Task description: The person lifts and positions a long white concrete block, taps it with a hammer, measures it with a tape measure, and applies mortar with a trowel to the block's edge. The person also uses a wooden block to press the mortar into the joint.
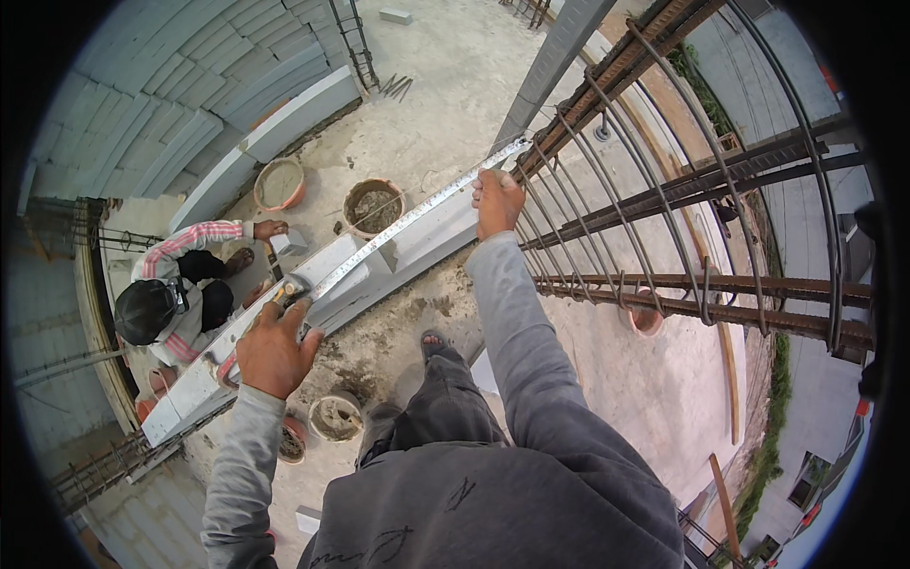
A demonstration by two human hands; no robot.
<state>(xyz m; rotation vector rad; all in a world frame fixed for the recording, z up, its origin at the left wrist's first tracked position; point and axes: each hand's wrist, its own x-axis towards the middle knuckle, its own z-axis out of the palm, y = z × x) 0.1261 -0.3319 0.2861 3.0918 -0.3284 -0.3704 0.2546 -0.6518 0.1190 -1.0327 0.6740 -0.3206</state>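
A steel tape measure blade lies stretched along the top of a low wall of pale grey blocks. My left hand is closed around the tape's case, its fingers partly covering it. Further right, my right hand has the blade pinched between thumb and fingers, close to its far end. That end reaches the upright rebar cage at the wall's right end. A red curved handle sits on the wall beside my left wrist; the rest of that tool cannot be made out.
Across the wall a co-worker in a black cap crouches, one hand near a small pale block. Mortar buckets stand on the far side and near my feet. Stacked blocks fill the far left.
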